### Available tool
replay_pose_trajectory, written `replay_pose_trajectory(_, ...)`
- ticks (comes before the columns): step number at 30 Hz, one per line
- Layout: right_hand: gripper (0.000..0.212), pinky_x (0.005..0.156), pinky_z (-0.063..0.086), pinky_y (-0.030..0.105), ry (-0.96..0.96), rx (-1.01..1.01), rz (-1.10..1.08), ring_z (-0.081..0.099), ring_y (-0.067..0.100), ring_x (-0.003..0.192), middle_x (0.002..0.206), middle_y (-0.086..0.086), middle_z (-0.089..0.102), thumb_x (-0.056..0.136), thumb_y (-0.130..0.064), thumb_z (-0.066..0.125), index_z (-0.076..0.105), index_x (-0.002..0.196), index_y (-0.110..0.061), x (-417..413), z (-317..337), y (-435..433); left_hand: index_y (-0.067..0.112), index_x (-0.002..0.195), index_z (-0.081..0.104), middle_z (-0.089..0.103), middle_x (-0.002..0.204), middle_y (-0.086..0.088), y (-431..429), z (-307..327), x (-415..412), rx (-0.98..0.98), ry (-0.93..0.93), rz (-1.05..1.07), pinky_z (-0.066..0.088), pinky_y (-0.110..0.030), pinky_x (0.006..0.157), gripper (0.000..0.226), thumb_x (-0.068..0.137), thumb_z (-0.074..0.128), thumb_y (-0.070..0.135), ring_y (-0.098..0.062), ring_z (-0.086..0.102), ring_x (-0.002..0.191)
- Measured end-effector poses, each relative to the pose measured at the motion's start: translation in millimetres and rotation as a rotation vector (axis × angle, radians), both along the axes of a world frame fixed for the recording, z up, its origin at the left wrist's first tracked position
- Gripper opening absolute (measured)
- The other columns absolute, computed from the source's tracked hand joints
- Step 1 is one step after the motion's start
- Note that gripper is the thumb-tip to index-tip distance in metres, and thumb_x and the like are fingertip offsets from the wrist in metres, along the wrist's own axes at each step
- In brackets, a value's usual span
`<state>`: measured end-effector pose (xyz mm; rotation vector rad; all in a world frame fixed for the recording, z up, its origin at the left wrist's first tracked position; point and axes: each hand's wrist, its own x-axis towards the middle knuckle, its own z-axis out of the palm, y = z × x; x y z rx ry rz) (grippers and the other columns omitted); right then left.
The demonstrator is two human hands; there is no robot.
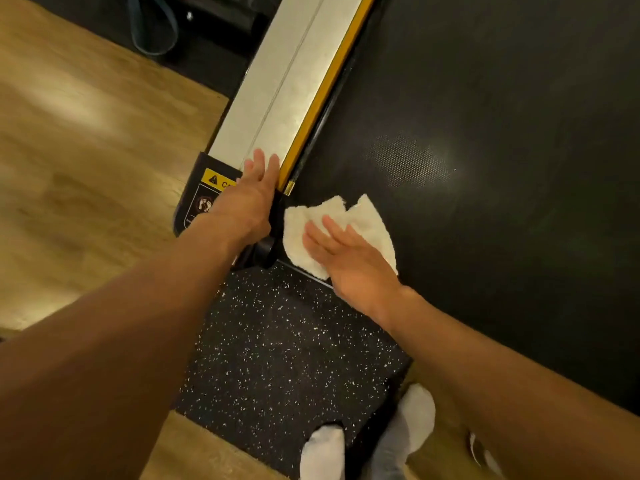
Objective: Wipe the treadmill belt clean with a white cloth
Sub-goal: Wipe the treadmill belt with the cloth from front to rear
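The black treadmill belt (485, 150) fills the right half of the view. A crumpled white cloth (360, 220) lies on the belt's near left corner. My right hand (349, 258) presses flat on the cloth with straight fingers. My left hand (252, 195) rests flat on the rear end of the silver side rail (277, 81), fingers straight, just left of the yellow strip (332, 81) that borders the belt.
A yellow caution label (216, 180) sits on the black end cap under my left wrist. A speckled black rubber mat (284, 341) lies behind the treadmill, with my two white socks (367, 441) on it. Wooden floor (86, 168) spreads to the left.
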<state>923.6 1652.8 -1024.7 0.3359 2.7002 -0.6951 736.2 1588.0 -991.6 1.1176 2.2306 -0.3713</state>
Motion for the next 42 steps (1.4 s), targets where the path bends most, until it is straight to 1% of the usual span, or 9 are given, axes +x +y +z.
replay_pose_trajectory(5, 0.072, 0.118, 0.010, 0.038, 0.044, 0.094, -0.198, 0.004, 0.021, 0.149, 0.162, -0.004, 0.010, 0.091, 0.001, 0.047, 0.019, 0.153, -0.022, -29, 0, 42, 0.013, 0.151, -0.016, -0.023, 0.158, -0.011, -3, -2, 1, 0.036, 0.037, -0.049, 0.032, -0.038, 0.114, 0.106, 0.081, 0.059, -0.011, -0.027, -0.004, 0.148)
replay_pose_trajectory(11, 0.073, 0.118, -0.004, 0.040, -0.023, 0.076, -0.096, -0.011, 0.028, 0.148, 0.162, 0.004, -0.007, 0.094, -0.003, 0.043, 0.003, 0.154, -0.013, -25, 4, -28, 0.015, 0.151, -0.014, -0.021, 0.158, -0.011, -5, -6, 2, 0.066, 0.051, -0.021, 0.036, -0.042, 0.111, 0.109, 0.079, 0.063, -0.011, -0.029, -0.003, 0.148)
replay_pose_trajectory(15, 0.063, 0.114, 0.023, 0.042, 0.041, -0.108, 0.242, 0.038, 0.031, 0.135, 0.146, 0.011, 0.044, 0.083, 0.004, 0.052, 0.039, 0.143, -0.012, 6, 6, -59, 0.013, 0.151, -0.014, -0.019, 0.158, -0.012, -5, -5, 4, 0.079, 0.062, -0.013, 0.037, -0.043, 0.111, 0.109, 0.079, 0.065, -0.010, -0.031, -0.005, 0.148)
replay_pose_trajectory(18, 0.063, 0.099, 0.043, 0.048, 0.204, -0.206, -0.020, 0.058, 0.032, 0.112, 0.125, 0.011, 0.063, 0.070, 0.009, 0.065, 0.057, 0.129, -0.010, 8, 9, -40, 0.013, 0.151, -0.014, -0.019, 0.158, -0.012, -5, -7, 4, 0.090, 0.061, -0.002, 0.033, -0.044, 0.112, 0.108, 0.079, 0.063, -0.013, -0.031, -0.006, 0.147)
replay_pose_trajectory(22, 0.054, 0.094, 0.040, 0.041, 0.308, 0.064, -0.512, 0.052, 0.026, 0.114, 0.130, 0.001, 0.059, 0.079, 0.004, 0.063, 0.061, 0.126, -0.021, -5, 3, 4, 0.013, 0.152, -0.013, -0.021, 0.158, -0.012, -4, -8, 6, 0.080, 0.058, 0.007, 0.029, -0.046, 0.114, 0.111, 0.077, 0.065, -0.013, -0.031, -0.008, 0.147)
replay_pose_trajectory(30, 0.048, 0.084, 0.047, 0.038, 0.169, -0.108, -0.255, 0.051, 0.024, 0.100, 0.113, 0.004, 0.058, 0.080, 0.000, 0.064, 0.065, 0.123, -0.021, 29, 10, -27, 0.011, 0.151, -0.016, -0.021, 0.158, -0.014, -1, -8, 9, 0.044, 0.084, -0.006, 0.027, -0.045, 0.115, 0.108, 0.080, 0.062, -0.012, -0.030, -0.009, 0.147)
replay_pose_trajectory(34, 0.043, 0.077, 0.048, 0.037, 0.222, 0.053, -0.723, 0.050, 0.024, 0.092, 0.107, 0.006, 0.047, 0.085, -0.013, 0.059, 0.054, 0.127, -0.022, 49, 12, 35, 0.013, 0.151, -0.014, -0.021, 0.157, -0.014, -3, 1, 8, 0.011, 0.075, -0.004, 0.022, -0.047, 0.117, 0.107, 0.079, 0.062, -0.013, -0.031, -0.010, 0.147)
replay_pose_trajectory(39, 0.045, 0.072, 0.048, 0.036, -0.004, 0.046, -0.326, 0.048, 0.024, 0.102, 0.117, 0.006, 0.045, 0.087, -0.014, 0.060, 0.048, 0.130, -0.023, 82, 13, -5, 0.018, 0.153, -0.003, -0.013, 0.158, -0.016, -8, 3, 62, 0.193, 0.089, -0.076, 0.009, -0.051, 0.119, 0.104, 0.080, 0.068, -0.001, -0.038, -0.008, 0.146)
replay_pose_trajectory(42, 0.042, 0.072, 0.049, 0.035, 0.091, -0.027, -0.405, 0.052, 0.022, 0.098, 0.112, 0.004, 0.050, 0.083, -0.016, 0.066, 0.057, 0.123, -0.021, 105, 15, -9, 0.022, 0.153, 0.007, -0.004, 0.160, -0.010, 5, 0, 120, 0.260, -0.051, -0.117, 0.022, -0.050, 0.114, 0.090, 0.085, 0.062, 0.001, -0.036, 0.001, 0.147)
